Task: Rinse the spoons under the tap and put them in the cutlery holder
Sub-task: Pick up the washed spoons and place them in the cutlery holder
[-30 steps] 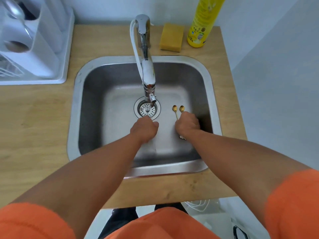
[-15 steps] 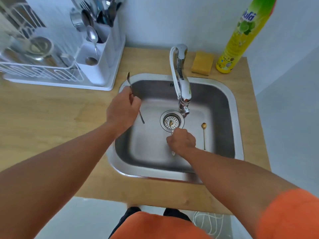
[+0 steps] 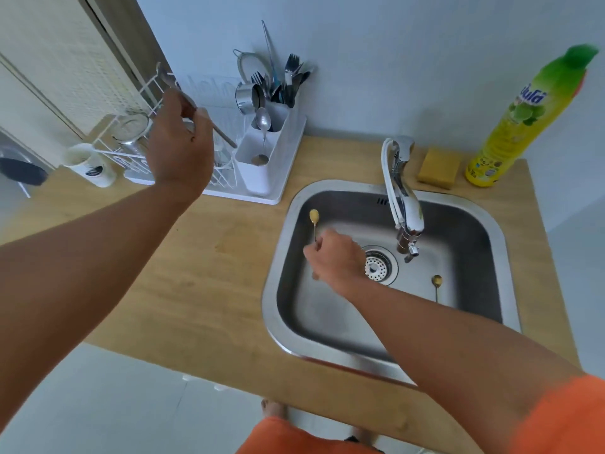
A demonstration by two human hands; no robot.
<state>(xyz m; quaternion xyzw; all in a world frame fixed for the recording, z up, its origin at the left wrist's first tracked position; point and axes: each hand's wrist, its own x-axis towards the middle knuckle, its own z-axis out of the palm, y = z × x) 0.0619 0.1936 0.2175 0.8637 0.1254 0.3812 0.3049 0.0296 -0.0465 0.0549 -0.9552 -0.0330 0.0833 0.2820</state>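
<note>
My left hand (image 3: 178, 149) is raised over the white dish rack (image 3: 226, 178) and grips a long silver spoon (image 3: 170, 83), bowl up and to the left, handle slanting toward the white cutlery holder (image 3: 265, 158). The holder has several forks, spoons and utensils in it. My right hand (image 3: 334, 257) is over the left part of the steel sink (image 3: 327, 352) and holds a small gold spoon (image 3: 314, 217) upright by its thin handle. A second gold spoon (image 3: 436, 283) lies on the sink floor, right of the drain (image 3: 378, 265). No water shows below the tap (image 3: 404, 194).
A yellow sponge (image 3: 438, 167) and a yellow-green detergent bottle (image 3: 523, 116) stand behind the sink on the wooden counter (image 3: 203, 273). A white cup (image 3: 88, 165) sits left of the rack. A glass and a metal cup rest in the rack.
My left hand carried the silver spoon up and left from the sink rim to above the rack. My right hand lifted one gold spoon and moved it left of the drain. The view tilted up.
</note>
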